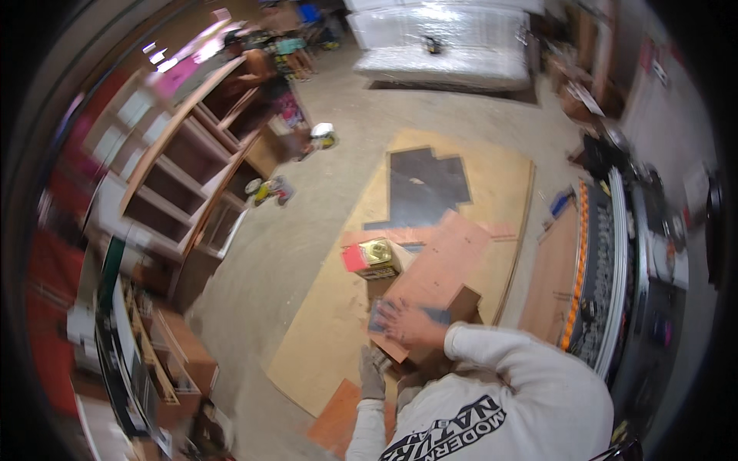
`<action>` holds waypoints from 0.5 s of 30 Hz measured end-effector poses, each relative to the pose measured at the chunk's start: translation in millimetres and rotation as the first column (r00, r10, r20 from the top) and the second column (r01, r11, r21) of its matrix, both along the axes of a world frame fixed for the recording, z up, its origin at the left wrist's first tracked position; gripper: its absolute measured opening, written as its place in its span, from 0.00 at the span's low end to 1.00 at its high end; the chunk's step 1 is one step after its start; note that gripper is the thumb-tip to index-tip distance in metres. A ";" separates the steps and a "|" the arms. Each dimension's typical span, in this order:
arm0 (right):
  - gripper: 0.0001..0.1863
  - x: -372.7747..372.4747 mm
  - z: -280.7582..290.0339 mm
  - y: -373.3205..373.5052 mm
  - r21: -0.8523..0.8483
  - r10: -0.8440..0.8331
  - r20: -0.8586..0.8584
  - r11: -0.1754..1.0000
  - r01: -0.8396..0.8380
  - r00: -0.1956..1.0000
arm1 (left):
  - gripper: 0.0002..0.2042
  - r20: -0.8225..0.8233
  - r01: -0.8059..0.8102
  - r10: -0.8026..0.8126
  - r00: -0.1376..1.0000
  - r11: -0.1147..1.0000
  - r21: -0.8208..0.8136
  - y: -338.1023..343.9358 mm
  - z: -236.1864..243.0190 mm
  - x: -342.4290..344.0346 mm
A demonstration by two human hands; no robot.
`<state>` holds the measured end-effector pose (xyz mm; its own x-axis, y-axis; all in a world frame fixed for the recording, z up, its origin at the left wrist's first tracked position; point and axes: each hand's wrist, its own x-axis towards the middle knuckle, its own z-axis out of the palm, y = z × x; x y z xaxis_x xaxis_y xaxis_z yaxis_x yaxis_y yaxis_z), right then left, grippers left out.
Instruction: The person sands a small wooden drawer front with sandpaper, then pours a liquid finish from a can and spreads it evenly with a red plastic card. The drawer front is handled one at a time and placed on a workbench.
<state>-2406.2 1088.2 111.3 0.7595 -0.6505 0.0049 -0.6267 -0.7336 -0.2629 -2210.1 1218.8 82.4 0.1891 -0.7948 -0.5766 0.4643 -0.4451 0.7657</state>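
My right hand [411, 323] lies flat with its fingers spread on a dark grey-blue sheet [439, 316], which rests on a long reddish wooden board [444, 260]. The board slants away from me to the far right, over cardboard-brown pieces. My left hand [372, 378], in a pale glove, is low beside the board's near left corner. Its fingers are blurred, so I cannot make out whether they grip anything. Just left of the board stands a metal can [373, 257] with a gold top and a red patch.
A large plywood sheet [323, 338] lies beneath, with a dark cut-out sheet [427, 184] farther off. Wooden cabinets [184, 180] stand at left, where a person [265, 81] leans over them. A plastic-wrapped bulky item [446, 65] is at the back; long rails [615, 269] run along the right.
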 end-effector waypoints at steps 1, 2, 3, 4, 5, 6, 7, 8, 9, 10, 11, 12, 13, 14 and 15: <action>0.32 -29.3 -1.8 -20.2 -0.153 -0.095 0.021 0.984 0.097 0.995 | 0.39 0.362 0.177 -0.135 0.922 0.981 -0.085 -10.1 8.8 -3.4; 0.31 -64.0 -2.3 -48.6 -0.225 -0.192 0.011 0.956 0.189 0.981 | 0.41 0.669 0.312 -0.163 0.725 0.944 -0.107 -22.2 16.8 -9.9; 0.33 -98.8 -1.1 -80.0 -0.176 -0.336 0.043 0.924 0.339 0.941 | 0.43 0.888 0.432 -0.109 0.446 0.896 -0.106 -33.3 24.7 -16.7; 0.32 -134.2 0.7 -106.7 -0.218 -0.495 0.083 0.838 0.500 0.865 | 0.44 0.943 0.575 -0.264 0.203 0.812 0.104 -40.7 32.1 -22.2; 0.31 -162.0 2.0 -129.8 -0.168 -0.653 0.120 0.729 0.664 0.747 | 0.46 0.926 0.644 -0.371 -0.063 0.694 0.322 -47.0 38.2 -25.2; 0.31 -179.8 2.6 -146.2 -0.180 -0.796 0.165 0.556 0.811 0.583 | 0.48 0.883 0.661 -0.349 -0.314 0.587 0.467 -51.3 43.2 -27.9; 0.31 -184.4 0.5 -152.2 -0.164 -0.822 0.130 0.534 0.829 0.555 | 0.49 0.870 0.645 -0.395 -0.296 0.589 0.487 -52.7 45.7 -31.1; 0.31 -178.9 -0.8 -150.4 -0.185 -0.847 0.133 0.489 0.853 0.514 | 0.50 0.892 0.650 -0.364 -0.267 0.615 0.445 -52.2 46.0 -34.4; 0.31 -167.1 -1.4 -143.2 -0.238 -0.876 0.162 0.412 0.880 0.454 | 0.51 0.875 0.633 -0.404 -0.269 0.610 0.476 -50.7 45.4 -35.3; 0.30 -142.0 -4.3 -124.5 -0.341 -0.879 0.137 0.391 0.855 0.457 | 0.52 0.918 0.671 -0.333 -0.213 0.633 0.385 -49.7 43.4 -34.6; 0.31 -115.2 -6.2 -101.9 -0.290 -0.789 0.123 0.552 0.782 0.602 | 0.52 0.923 0.685 -0.338 -0.185 0.629 0.368 -48.2 40.4 -33.5; 0.31 -89.8 -7.4 -79.7 -0.257 -0.693 0.053 0.687 0.680 0.719 | 0.52 0.916 0.687 -0.369 -0.155 0.626 0.369 -47.0 36.3 -32.6; 0.31 -61.2 -7.6 -52.9 -0.163 -0.558 0.087 0.809 0.564 0.825 | 0.52 0.920 0.695 -0.351 -0.177 0.617 0.369 -45.8 32.2 -31.3; 0.32 -38.9 -7.2 -30.1 -0.052 -0.400 0.153 0.910 0.412 0.904 | 0.52 0.915 0.688 -0.352 -0.198 0.614 0.386 -45.5 28.8 -29.2; 0.32 -37.3 -8.6 -25.8 -0.066 -0.321 0.090 0.942 0.328 0.943 | 0.53 0.910 0.678 -0.348 -0.224 0.616 0.402 -44.9 25.9 -28.0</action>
